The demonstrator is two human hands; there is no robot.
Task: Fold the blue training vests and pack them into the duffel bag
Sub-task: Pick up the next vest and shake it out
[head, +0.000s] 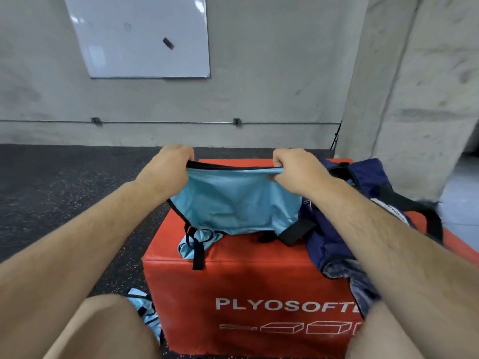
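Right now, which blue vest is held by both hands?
The vest over the red box: left hand and right hand grip its top edge. The other vest lies on the floor, untouched.

Duffel bag [363,203] crowds the box's [246,294] right half.

Grey concrete wall [272,73] at the back with a whiteboard [140,35] hung upper left, a small black block [168,43] stuck on it and a thin conduit [166,122] clipped low along it, dark speckled floor [51,182] below, broad concrete pillar [404,99] at right, red foam box [246,288] lettered PLYOSOFT in front.
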